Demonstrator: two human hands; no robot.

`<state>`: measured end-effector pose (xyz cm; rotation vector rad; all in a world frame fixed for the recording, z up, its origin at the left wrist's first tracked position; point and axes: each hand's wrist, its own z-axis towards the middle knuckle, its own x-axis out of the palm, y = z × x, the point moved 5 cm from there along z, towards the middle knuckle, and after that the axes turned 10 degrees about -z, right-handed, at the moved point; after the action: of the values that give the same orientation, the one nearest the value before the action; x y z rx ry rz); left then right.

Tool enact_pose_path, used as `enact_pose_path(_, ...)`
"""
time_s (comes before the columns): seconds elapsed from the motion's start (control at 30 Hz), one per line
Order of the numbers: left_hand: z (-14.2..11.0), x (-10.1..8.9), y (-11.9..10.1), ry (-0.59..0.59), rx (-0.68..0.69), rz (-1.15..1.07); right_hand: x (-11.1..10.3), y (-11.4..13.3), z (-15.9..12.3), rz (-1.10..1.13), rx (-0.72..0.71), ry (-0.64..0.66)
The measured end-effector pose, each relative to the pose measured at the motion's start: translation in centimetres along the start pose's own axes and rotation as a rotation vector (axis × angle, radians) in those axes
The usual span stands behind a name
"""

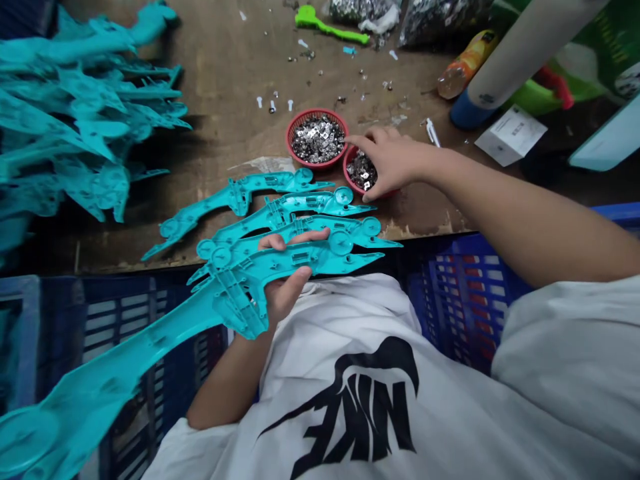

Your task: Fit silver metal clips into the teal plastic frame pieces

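My left hand (286, 297) is closed around a long teal plastic shell piece (170, 327), thumb on its near edge and fingers over the far side. The piece has molded ribs and round discs, and it runs out past the lower left of the view. My right hand (395, 160) reaches over the smaller red basket (351, 181) of small shiny metal pieces, thumb and forefinger apart at its rim. Its other fingertips are partly hidden. Touching that basket is a larger red basket (291, 143) heaped with metal pieces. Several similar teal shells (270, 181) lie along the table edge.
A tall pile of teal parts (85, 120) occupies the table's left. Farther back are a green brush-like tool (330, 28), plastic bags (440, 20) and an orange-labelled bottle (467, 63). A pale cylinder (530, 53) and white box (511, 135) stand right. Blue crates (460, 293) sit below.
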<state>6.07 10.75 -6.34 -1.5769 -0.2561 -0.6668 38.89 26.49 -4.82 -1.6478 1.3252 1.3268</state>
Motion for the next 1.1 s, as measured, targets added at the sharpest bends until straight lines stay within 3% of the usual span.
enact_pose_path(0.1,1.0,0.8,-1.7,0.075,0.053,0.044,-0.6,-0.6,0.4,0.021,0.001,-0.059)
enact_pose_path(0.23,2.9,1.3,-3.6,0.027,0.112,-0.046,-2.9,-1.0,-0.3,0.013,-0.006,-0.156)
enact_pose_path(0.3,3.9,1.8,-4.1,-0.001,0.116,-0.085,-3.6,-1.1,-0.7,-0.006,-0.001,-0.146)
enact_pose_path(0.4,5.5,2.9,-4.8,-0.036,0.148,-0.099,-2.9,-1.3,-0.8,-0.092,-0.004,-0.073)
enact_pose_path(0.5,6.6,4.3,-5.3,-0.047,0.204,-0.128,-1.4,-1.4,-0.2,-0.187,-0.008,-0.088)
enact_pose_path(0.73,7.2,4.7,-3.5,-0.041,0.156,-0.219,-0.3,-1.8,1.1,-0.207,0.018,-0.084)
enact_pose_path(0.83,7.1,4.5,-2.9,-0.002,0.141,-0.183,-1.1,-2.9,1.2,-0.117,0.029,-0.119)
enact_pose_path(0.97,6.9,4.5,-2.5,-0.044,0.112,-0.146,-2.4,-4.2,1.0,0.092,0.013,-0.211)
enact_pose_path(1.1,7.0,4.8,-1.9,-0.057,0.088,-0.148,-4.1,-3.2,0.0,0.225,0.038,-0.283)
